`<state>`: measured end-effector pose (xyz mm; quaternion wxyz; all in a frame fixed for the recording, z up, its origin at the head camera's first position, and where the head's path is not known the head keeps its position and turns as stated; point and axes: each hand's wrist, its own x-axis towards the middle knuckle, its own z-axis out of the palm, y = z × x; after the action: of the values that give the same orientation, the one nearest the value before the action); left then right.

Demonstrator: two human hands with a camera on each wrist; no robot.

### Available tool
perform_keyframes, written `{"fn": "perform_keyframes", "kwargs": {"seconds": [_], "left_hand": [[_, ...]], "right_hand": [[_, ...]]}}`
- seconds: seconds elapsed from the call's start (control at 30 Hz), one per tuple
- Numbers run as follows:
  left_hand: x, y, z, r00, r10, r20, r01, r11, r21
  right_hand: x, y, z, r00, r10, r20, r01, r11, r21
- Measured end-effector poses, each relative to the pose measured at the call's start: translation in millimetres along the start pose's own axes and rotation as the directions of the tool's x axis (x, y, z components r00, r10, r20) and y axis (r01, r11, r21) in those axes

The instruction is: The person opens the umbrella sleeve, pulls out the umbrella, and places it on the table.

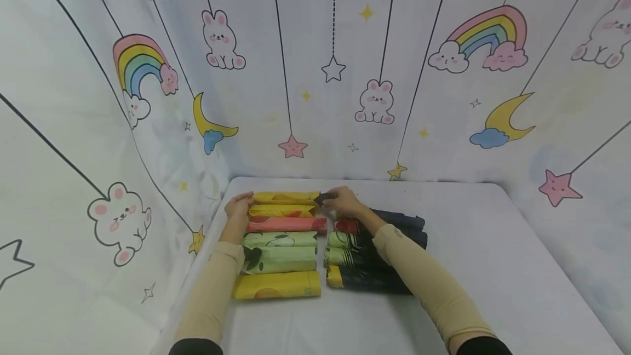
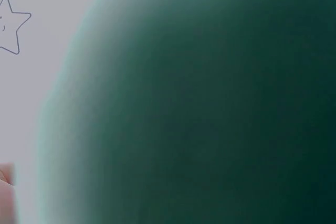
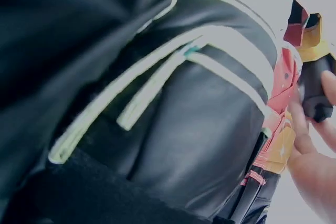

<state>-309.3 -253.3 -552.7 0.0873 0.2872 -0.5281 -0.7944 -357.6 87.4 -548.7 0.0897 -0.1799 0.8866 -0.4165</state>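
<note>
At the far end of the left column lies a yellow rolled plastic bag [image 1: 286, 198]. My left hand [image 1: 240, 205] holds its left end, while my right hand [image 1: 345, 201] pinches the dark piece at its right end. In the right wrist view, the fingers of the right hand [image 3: 315, 171] touch a black piece with a yellow band [image 3: 316, 51]. Just nearer lies another yellow roll [image 1: 281, 211], then a red roll [image 1: 286, 224]. A blurred dark-green mass hides most of the left wrist view; only a sliver of hand [image 2: 5, 195] shows at its left edge.
Green rolls [image 1: 281, 239] and a yellow roll [image 1: 276, 285] continue the left column. Black rolls with coloured ends [image 1: 370, 279] lie in the right column, partly under the right forearm. A white table [image 1: 493, 267] bears them, with a patterned curtain [image 1: 325, 114] behind.
</note>
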Motion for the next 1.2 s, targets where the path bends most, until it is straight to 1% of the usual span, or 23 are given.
{"fn": "perform_keyframes", "kwargs": {"seconds": [0.1, 0.23, 0.37, 0.5, 0.57, 0.6, 0.73, 0.8, 0.93, 1.0, 1.1, 1.2], "left_hand": [[-0.1, -0.2, -2.0, 1.000, -0.012, -0.016, 0.012, 1.000, -0.003], [0.3, -1.0, -3.8, 1.000, -0.012, -0.020, 0.012, 1.000, -0.008], [2.0, -2.6, -3.6, 0.999, 0.005, -0.042, -0.005, 1.000, -0.005], [4.8, -4.7, -2.2, 0.997, 0.017, -0.070, -0.017, 1.000, 0.008], [7.0, -5.6, -1.5, 0.996, 0.016, -0.091, -0.014, 1.000, 0.027], [7.7, -5.8, -1.4, 0.995, 0.017, -0.094, -0.014, 0.999, 0.036], [11.2, -6.3, -0.3, 0.994, 0.017, -0.109, -0.009, 0.997, 0.072], [12.9, -6.9, 0.4, 0.994, 0.015, -0.107, -0.006, 0.997, 0.081], [19.5, -10.0, 0.1, 0.992, 0.000, -0.124, 0.013, 0.994, 0.106], [23.3, -11.3, -1.0, 0.991, -0.001, -0.132, 0.016, 0.993, 0.116], [24.9, -11.8, -1.9, 0.990, 0.003, -0.140, 0.013, 0.994, 0.113], [26.1, -12.6, -2.9, 0.991, 0.005, -0.131, 0.008, 0.995, 0.100]], "right_hand": [[-0.2, -1.0, -0.1, 0.999, 0.030, -0.027, -0.027, 0.994, 0.107], [-2.3, -5.7, -1.0, 0.998, 0.054, -0.033, -0.044, 0.967, 0.249], [-3.8, -10.9, -2.4, 0.997, 0.075, -0.024, -0.062, 0.937, 0.345], [-3.3, -14.4, -2.6, 0.992, 0.125, -0.023, -0.104, 0.901, 0.421], [-2.2, -15.9, -1.9, 0.987, 0.159, -0.017, -0.132, 0.872, 0.471], [-1.5, -16.7, -1.6, 0.984, 0.176, -0.012, -0.146, 0.851, 0.504], [0.9, -19.1, -0.3, 0.973, 0.231, 0.009, -0.182, 0.744, 0.643], [1.7, -18.6, -0.4, 0.968, 0.252, 0.015, -0.191, 0.694, 0.694], [0.5, -18.9, -1.3, 0.958, 0.285, 0.027, -0.211, 0.640, 0.739], [-0.1, -19.3, -1.6, 0.958, 0.286, 0.031, -0.211, 0.623, 0.753], [-0.8, -19.5, -2.7, 0.959, 0.282, 0.032, -0.208, 0.621, 0.756], [-1.0, -16.9, -4.8, 0.962, 0.271, 0.025, -0.201, 0.648, 0.735]]}}
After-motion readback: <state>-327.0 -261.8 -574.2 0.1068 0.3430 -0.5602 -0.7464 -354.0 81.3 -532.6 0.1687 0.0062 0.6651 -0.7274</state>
